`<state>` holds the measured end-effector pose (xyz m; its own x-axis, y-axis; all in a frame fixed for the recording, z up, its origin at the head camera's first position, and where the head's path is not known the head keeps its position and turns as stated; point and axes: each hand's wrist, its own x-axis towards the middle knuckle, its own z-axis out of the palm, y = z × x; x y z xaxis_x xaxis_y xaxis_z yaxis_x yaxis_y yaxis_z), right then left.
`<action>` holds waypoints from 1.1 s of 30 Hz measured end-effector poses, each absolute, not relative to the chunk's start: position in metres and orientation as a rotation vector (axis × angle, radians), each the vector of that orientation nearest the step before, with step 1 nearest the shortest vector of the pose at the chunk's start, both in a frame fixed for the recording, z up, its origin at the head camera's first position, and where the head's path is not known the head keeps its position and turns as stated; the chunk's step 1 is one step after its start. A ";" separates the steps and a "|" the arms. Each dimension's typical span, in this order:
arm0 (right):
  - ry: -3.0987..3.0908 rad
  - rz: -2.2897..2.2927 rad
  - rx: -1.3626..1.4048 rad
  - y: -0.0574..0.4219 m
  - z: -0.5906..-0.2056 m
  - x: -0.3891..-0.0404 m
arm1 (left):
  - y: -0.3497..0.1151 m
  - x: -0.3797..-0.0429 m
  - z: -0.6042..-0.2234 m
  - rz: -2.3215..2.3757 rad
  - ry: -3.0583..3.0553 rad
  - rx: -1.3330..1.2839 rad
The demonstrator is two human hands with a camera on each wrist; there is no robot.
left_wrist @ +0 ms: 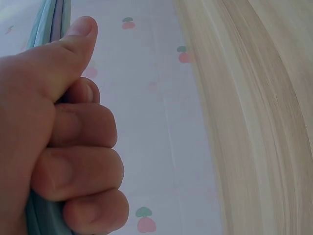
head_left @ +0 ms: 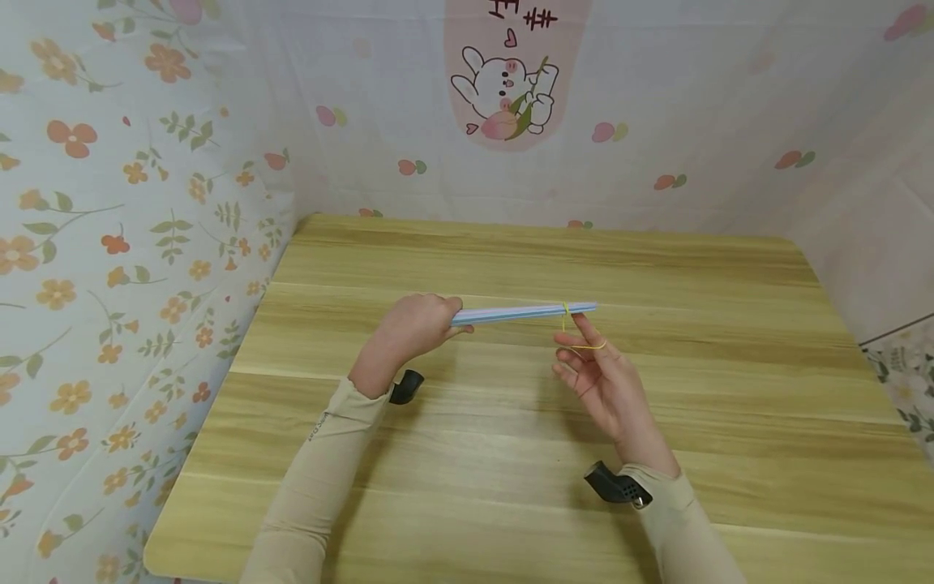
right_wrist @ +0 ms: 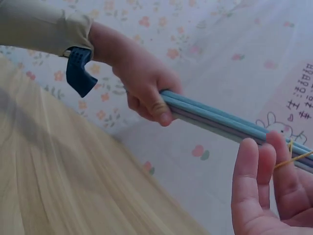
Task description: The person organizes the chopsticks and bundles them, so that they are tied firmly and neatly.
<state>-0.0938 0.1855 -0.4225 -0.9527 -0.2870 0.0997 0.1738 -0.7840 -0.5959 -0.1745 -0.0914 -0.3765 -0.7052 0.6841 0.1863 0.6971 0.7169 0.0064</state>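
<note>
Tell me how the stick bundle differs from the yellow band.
The stick bundle is thick, blue and pale purple; the yellow band is thin and all yellow. The stick bundle runs straight, gripped by the left hand; the yellow band bends, looping around the bundle and reaching the right hand. Both are held above the table.

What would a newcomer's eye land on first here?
Probably the bundle of sticks, gripped at one end by the left hand over the table. Next, the yellow band looped round near its other end and running to the right hand. Behind, a cartoon rabbit on the wall cloth.
</note>
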 end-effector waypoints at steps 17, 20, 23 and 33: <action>0.831 -2.670 -0.357 0.209 -0.429 -0.118 | -0.092 -0.172 -0.379 0.018 -2.601 -1.142; 0.927 -2.636 -0.348 0.212 -0.426 -0.119 | -0.091 -0.171 -0.380 0.033 -2.605 -1.143; 1.052 -2.607 -0.277 0.211 -0.415 -0.115 | -0.090 -0.170 -0.381 0.029 -2.616 -1.151; 1.224 -2.543 -0.141 0.213 -0.411 -0.116 | -0.088 -0.170 -0.382 0.015 -2.648 -1.158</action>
<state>-0.1156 0.2130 -0.4106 -0.9456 -0.3221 -0.0469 0.2375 -0.5844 -0.7759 -0.1698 -0.0878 -0.3819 -0.6528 0.7237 0.2238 0.7211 0.6842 -0.1091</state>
